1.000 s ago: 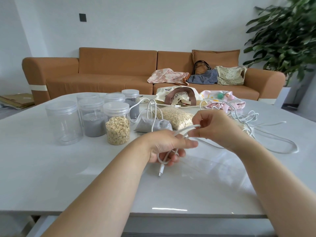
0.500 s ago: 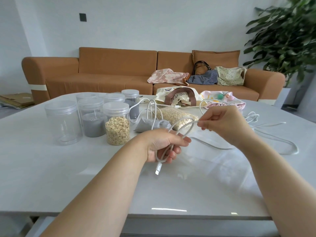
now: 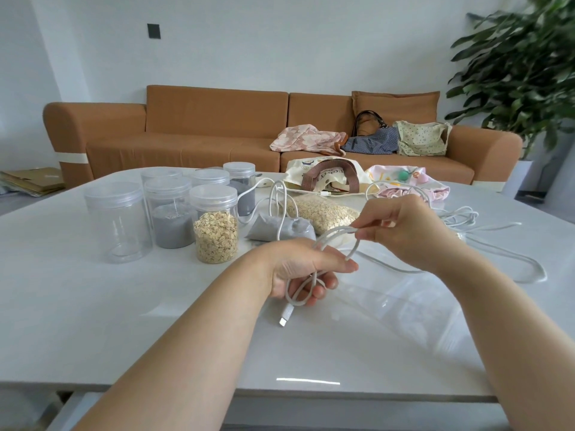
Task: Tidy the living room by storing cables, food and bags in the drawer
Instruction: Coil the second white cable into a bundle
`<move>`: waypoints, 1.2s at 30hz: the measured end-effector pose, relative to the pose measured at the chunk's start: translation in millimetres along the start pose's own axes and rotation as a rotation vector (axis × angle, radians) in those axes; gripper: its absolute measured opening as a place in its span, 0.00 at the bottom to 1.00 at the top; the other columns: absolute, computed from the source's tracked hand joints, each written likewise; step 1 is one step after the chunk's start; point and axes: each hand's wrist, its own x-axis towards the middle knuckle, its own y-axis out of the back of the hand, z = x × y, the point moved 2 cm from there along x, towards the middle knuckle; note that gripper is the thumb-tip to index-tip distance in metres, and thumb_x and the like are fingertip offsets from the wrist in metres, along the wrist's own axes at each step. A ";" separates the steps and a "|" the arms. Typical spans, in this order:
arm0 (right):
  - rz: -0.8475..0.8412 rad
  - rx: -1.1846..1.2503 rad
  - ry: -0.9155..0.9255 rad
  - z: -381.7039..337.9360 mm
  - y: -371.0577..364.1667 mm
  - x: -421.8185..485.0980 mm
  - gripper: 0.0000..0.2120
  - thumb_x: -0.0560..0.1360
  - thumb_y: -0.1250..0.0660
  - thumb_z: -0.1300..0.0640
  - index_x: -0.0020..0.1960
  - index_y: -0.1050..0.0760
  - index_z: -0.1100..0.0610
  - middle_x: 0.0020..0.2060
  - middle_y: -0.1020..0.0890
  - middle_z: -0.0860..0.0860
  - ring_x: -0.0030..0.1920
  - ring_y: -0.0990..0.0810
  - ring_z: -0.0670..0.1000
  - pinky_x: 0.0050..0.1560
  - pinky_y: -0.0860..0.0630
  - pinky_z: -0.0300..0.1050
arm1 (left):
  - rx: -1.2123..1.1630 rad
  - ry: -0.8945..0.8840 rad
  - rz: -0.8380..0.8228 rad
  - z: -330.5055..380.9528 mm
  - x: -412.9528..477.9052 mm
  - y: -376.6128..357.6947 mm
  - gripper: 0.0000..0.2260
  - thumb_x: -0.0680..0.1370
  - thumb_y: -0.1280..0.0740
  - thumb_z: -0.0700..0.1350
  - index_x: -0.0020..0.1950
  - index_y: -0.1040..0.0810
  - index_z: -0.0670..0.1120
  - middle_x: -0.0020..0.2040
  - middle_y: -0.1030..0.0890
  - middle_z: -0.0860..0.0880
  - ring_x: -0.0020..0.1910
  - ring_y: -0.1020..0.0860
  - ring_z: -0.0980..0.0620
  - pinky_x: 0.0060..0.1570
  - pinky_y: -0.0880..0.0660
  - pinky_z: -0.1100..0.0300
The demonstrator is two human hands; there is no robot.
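Nearest: both hands are above the tabletop (image 3: 124, 321), working on one white cable (image 3: 332, 234). The left hand (image 3: 298, 269) has its fingers curled round a small coil of it. We count one plug (image 3: 286, 315), dangling just below that hand. The right hand (image 3: 401, 228) pinches the same cable between thumb and fingertips, slightly higher and further out. The slack trails away right of the right hand.

Left of the left hand: six clear lidded jars (image 3: 115, 222). One holds oats, two hold grey powder and one looks empty. We cannot tell what is in the rear two.

Just beyond the hands: two food pouches, one grey (image 3: 264, 228) and one of oats (image 3: 323, 211). A second white lead (image 3: 281, 206) is draped over them. Beyond the right hand lies a cable tangle (image 3: 460, 217); we cannot count its strands.

Further out on the tabletop: two cloth bags, one cream (image 3: 298, 174) and one pink (image 3: 404, 181).

Farthest: a sofa (image 3: 202, 126) carrying three more bags (image 3: 306, 140).
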 end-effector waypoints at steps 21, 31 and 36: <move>0.376 -0.479 0.466 -7.0 -14.1 -2.1 0.10 0.66 0.35 0.74 0.40 0.20 0.62 0.31 0.21 0.54 0.32 0.24 0.58 0.31 0.25 0.49 | -0.115 -0.019 -0.214 3.7 -10.0 -1.6 0.14 0.82 0.48 0.36 0.65 0.28 0.40 0.39 0.19 0.44 0.41 0.17 0.42 0.45 0.22 0.52; 0.502 -0.431 0.521 -8.2 -15.4 -5.5 0.07 0.74 0.37 0.66 0.41 0.20 0.63 0.32 0.21 0.55 0.31 0.22 0.58 0.28 0.25 0.50 | -0.139 -0.050 -0.243 0.1 -6.0 -3.2 0.15 0.82 0.48 0.34 0.65 0.29 0.42 0.29 0.28 0.48 0.28 0.23 0.51 0.37 0.21 0.56; 0.510 -0.414 0.509 -5.9 -15.3 -5.4 0.09 0.74 0.37 0.62 0.42 0.19 0.62 0.34 0.21 0.54 0.33 0.22 0.57 0.31 0.25 0.49 | 0.050 -0.021 -0.254 2.6 -8.4 -5.9 0.11 0.83 0.46 0.43 0.55 0.23 0.45 0.22 0.41 0.55 0.18 0.42 0.60 0.22 0.41 0.69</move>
